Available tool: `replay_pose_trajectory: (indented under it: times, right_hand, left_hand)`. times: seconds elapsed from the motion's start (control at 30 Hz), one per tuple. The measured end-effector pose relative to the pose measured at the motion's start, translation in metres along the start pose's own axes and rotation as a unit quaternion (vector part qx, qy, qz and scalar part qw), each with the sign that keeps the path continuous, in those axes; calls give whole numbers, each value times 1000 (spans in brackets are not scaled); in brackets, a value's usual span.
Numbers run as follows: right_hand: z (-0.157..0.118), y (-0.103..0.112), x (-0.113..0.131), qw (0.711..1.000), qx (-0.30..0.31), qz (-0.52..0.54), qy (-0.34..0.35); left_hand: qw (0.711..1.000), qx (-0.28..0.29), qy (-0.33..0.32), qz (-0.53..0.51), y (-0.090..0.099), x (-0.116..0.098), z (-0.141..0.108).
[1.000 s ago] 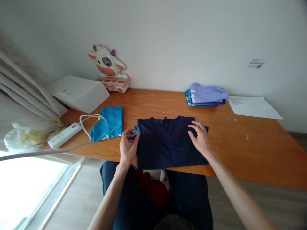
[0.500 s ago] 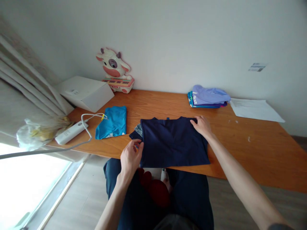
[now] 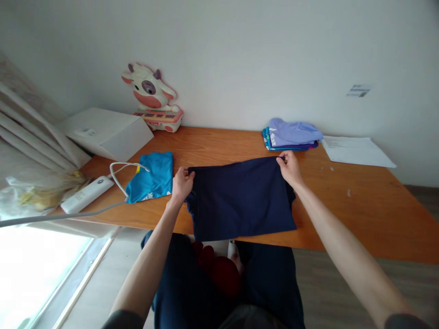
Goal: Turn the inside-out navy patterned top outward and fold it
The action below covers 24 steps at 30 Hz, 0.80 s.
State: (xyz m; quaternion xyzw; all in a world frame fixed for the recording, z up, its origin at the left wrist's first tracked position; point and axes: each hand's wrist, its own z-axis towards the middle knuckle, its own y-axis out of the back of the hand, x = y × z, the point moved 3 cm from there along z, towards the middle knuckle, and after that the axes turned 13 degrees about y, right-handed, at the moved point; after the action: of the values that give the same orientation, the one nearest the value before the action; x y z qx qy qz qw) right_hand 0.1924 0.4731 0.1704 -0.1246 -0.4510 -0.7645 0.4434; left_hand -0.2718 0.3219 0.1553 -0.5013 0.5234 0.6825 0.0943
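Two hands pinching far corners of navy shirt (image 3: 240, 198): left hand (image 3: 181, 183) gripping left corner, right hand (image 3: 290, 167) gripping right corner, fingers closing on cloth. Shirt lying on wooden table (image 3: 360, 205) near front edge, far edge lifting slightly, long axis running left-right between hands, near hem overhanging toward lap. Blue folded shirt (image 3: 152, 183) sitting just left of left hand; folded stack (image 3: 291, 134) lying beyond right hand.

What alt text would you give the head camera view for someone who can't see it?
A seated person's left hand and right hand pinch the two far corners of a navy shirt on a wooden table. A folded blue shirt lies to its left, a stack of folded clothes beyond.
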Motion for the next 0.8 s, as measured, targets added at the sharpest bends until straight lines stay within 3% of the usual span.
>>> replay_pose_trajectory:
  times: [0.13,0.27,0.33,0.43,0.53,0.67,0.8]
  right_hand:
    - [4,-13,1,997,42,-27,-62]
    - [-43,10,33,999,19,-37,-21]
    - [-87,32,51,997,61,-42,-33]
    - [-155,60,69,976,178,-82,-98]
    - [-195,77,78,958,230,-89,-144]
    - [-197,83,83,951,272,-44,-142]
    - [-192,92,82,952,272,18,-137]
  left_hand:
    - [1000,-6,-5,26,11,-9,-5]
    - [999,-43,-26,-11,37,-5,-59]
    - [1000,0,8,-25,44,13,-104]
    - [992,107,69,-19,43,47,-172]
    - [976,173,119,-56,32,68,-216]
    - [950,219,166,-148,23,75,-227]
    - [952,200,160,-165,33,75,-222]
